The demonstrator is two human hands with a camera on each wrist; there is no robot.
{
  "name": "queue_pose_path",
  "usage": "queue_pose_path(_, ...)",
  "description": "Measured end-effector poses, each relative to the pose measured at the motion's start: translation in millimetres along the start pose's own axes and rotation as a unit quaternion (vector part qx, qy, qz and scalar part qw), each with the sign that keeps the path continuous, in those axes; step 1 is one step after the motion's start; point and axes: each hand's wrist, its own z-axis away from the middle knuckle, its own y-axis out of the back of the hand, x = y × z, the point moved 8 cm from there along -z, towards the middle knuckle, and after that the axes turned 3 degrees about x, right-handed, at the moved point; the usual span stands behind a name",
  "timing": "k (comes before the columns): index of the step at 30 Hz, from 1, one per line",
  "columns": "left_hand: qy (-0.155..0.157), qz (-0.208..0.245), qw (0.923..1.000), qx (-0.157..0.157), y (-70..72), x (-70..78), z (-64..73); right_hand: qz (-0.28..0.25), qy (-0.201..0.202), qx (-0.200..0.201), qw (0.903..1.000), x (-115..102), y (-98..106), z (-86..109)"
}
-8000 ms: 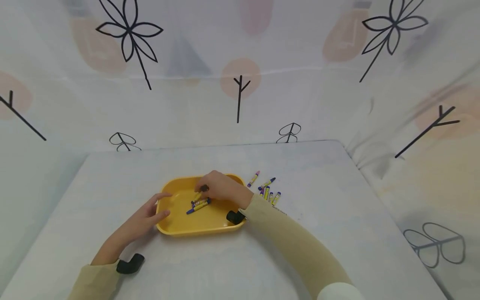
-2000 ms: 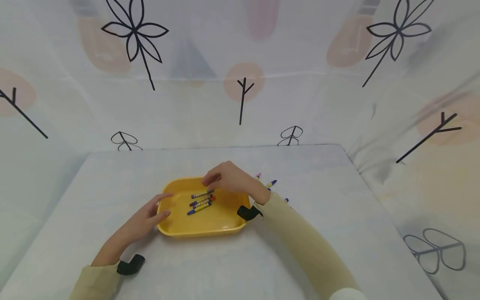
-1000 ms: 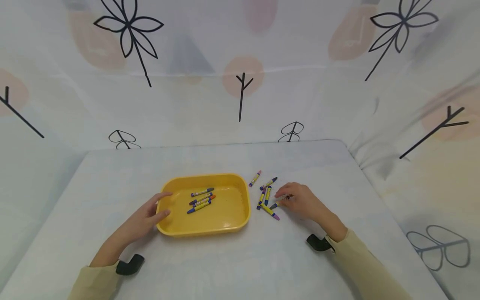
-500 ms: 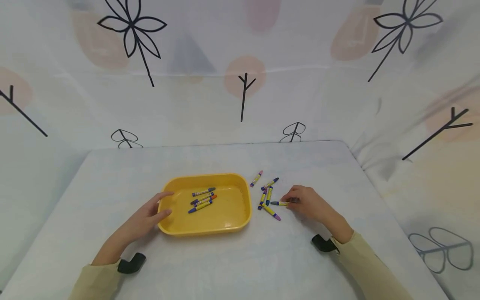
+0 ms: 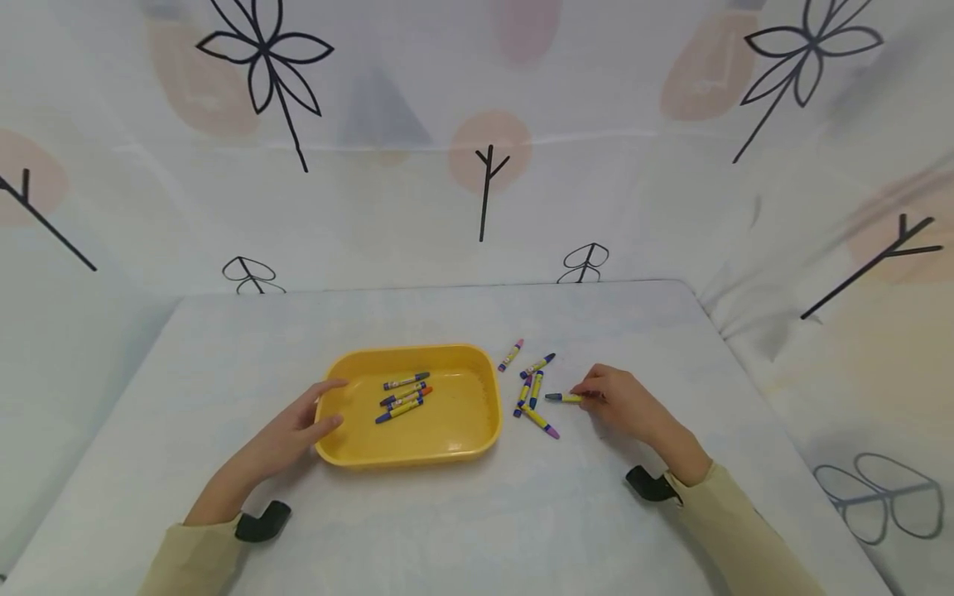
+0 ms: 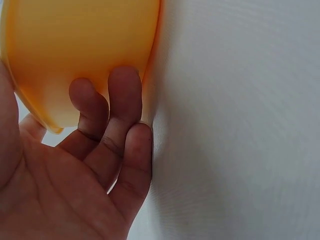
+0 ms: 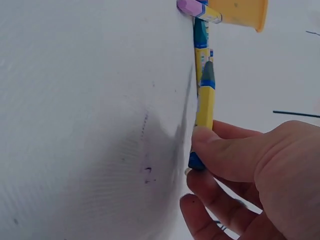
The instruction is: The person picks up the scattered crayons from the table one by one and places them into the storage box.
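Note:
A shallow yellow tray (image 5: pixel 408 458) stands on the table, with several crayons (image 5: pixel 399 410) lying in its middle. At its left end, my left hand (image 5: pixel 286 432) holds the rim, thumb and forefinger reaching over the edge. The left wrist view shows the other fingers (image 6: pixel 125 95) bent against the tray's outer wall (image 6: pixel 80 35). To the right of the tray, my right hand (image 5: pixel 622 404) pinches a yellow-wrapped crayon (image 7: pixel 205 107) with a dark greenish tip by its blue-banded back end. That crayon's tip (image 5: pixel 553 397) points left toward the loose crayons.
Between the tray and my right hand lies a loose group of crayons (image 5: pixel 536 389), some overlapping. A pink one (image 5: pixel 511 355) lies farthest back, and a purple-tipped one (image 5: pixel 541 422) is nearest me. A patterned cloth (image 5: pixel 417 215) hangs behind the white table (image 5: pixel 477 530).
My right hand has left the tray, where more crayons now lie, and moved right to the loose group. It has taken a dark-tipped crayon and drawn it slightly right. My left hand stays put.

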Motion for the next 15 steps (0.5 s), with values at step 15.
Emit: queue_pose_path(15, -0.010, -0.008, 0.9999, 0.006, 1.2, 0.0, 0.4, -0.078, 0.019, 0.053, 0.9954, -37, 19, -19.2)
